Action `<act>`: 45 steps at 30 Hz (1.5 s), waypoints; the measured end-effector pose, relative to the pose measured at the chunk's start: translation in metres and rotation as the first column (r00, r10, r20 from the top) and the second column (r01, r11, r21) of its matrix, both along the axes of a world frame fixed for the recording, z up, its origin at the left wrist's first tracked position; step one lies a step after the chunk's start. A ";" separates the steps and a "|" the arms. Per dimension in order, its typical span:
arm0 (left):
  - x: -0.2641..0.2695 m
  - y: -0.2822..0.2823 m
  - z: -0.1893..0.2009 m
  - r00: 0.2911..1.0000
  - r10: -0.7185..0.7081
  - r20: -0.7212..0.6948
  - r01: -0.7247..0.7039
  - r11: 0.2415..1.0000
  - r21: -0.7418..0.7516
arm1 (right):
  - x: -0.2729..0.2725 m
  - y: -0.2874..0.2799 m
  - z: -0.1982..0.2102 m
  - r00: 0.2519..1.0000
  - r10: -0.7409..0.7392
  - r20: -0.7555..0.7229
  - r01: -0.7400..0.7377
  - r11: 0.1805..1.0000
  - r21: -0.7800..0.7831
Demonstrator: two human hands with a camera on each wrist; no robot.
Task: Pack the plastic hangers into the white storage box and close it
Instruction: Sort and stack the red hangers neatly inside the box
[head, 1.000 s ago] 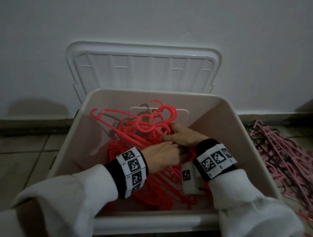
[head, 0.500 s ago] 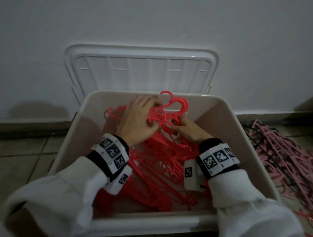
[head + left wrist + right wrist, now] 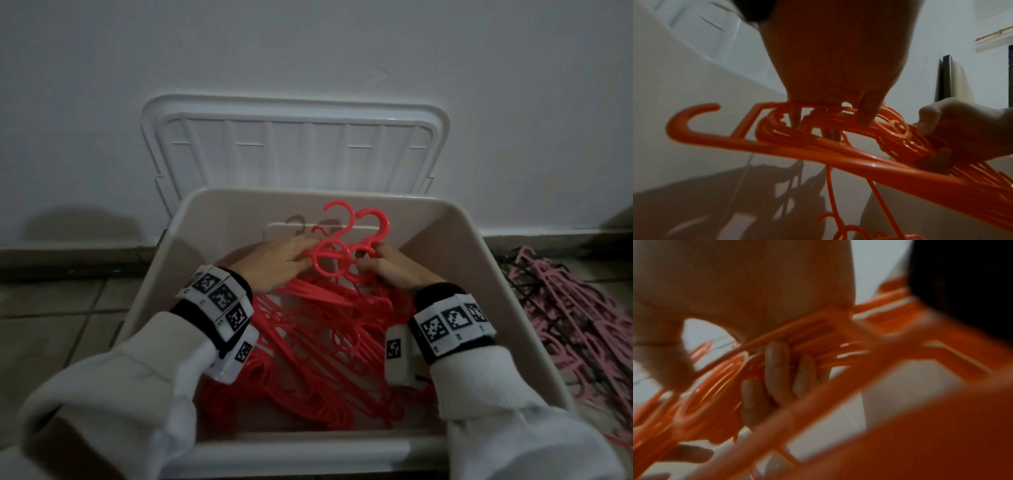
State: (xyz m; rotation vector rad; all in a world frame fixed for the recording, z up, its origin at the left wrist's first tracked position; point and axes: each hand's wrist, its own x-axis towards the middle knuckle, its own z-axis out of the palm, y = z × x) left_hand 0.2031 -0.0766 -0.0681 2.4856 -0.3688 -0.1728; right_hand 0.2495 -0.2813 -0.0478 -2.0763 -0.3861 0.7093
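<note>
The hangers [image 3: 318, 329] in the storage box [image 3: 476, 260] are showing a bright coral red, glowing more orange in the wrist views. The box is looking creamy white, and its lid [image 3: 294, 150] is reading a cooler white against the pale grey-white wall [image 3: 308, 51]. Black-and-white square-patterned tags [image 3: 222, 298] are banding both wrists over black cuffs and white sleeves [image 3: 113, 394]. On the floor, a heap of pink hangers [image 3: 565, 308] is mixing with black ones.
</note>
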 end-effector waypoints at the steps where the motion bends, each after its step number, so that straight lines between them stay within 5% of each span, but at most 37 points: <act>1: 0.000 -0.002 0.000 1.000 -0.008 -0.003 0.008 1.000 -0.003 | 0.001 0.000 -0.001 1.000 0.015 -0.014 -0.015 1.000 0.005; 10: -0.008 -0.028 0.005 0.998 -0.064 0.001 0.062 0.962 0.268 | -0.006 0.009 0.001 0.992 0.102 0.075 -0.102 0.995 0.005; 15: -0.006 -0.026 0.013 0.998 0.009 0.067 -0.017 0.992 0.123 | -0.003 0.005 0.002 0.932 0.106 0.345 -0.052 0.985 -0.162; 19: -0.002 -0.010 0.015 0.965 0.138 0.222 -0.156 0.986 0.064 | 0.005 -0.003 0.002 0.831 0.098 0.548 0.159 0.902 -0.402; 23: 0.001 -0.002 0.010 0.859 0.387 0.336 -0.383 0.920 -0.082 | 0.005 -0.007 0.009 0.786 -0.090 0.611 0.315 0.909 -0.272; 27: 0.000 -0.005 0.008 0.635 0.609 0.475 -0.591 0.779 -0.207 | -0.001 -0.002 0.008 0.790 -0.101 0.605 0.326 0.905 -0.275; 29: 0.001 -0.004 0.007 0.617 0.707 0.347 -0.658 0.705 -0.265 | -0.001 -0.003 0.011 0.775 -0.163 0.610 0.373 0.898 -0.234; 31: 0.001 0.000 0.001 0.629 0.748 0.212 -0.735 0.661 -0.149 | 0.000 -0.006 0.013 0.737 -0.237 0.634 0.447 0.873 -0.193; 33: 0.000 0.003 -0.006 0.713 0.686 0.148 -0.701 0.705 0.109 | 0.001 -0.008 0.015 0.701 -0.300 0.647 0.497 0.856 -0.141; 36: -0.003 -0.004 -0.026 0.870 0.469 -0.154 -0.416 0.864 0.283 | 0.001 -0.007 0.016 0.686 -0.345 0.640 0.538 0.833 -0.127; 40: -0.004 -0.018 -0.068 0.872 0.246 -0.423 -0.106 0.939 0.326 | -0.001 -0.006 0.018 0.686 -0.303 0.662 0.536 0.826 -0.177; 45: 0.011 -0.031 -0.073 0.876 0.292 -0.383 -0.240 0.954 0.177 | -0.002 -0.005 0.016 0.689 -0.304 0.658 0.522 0.838 -0.159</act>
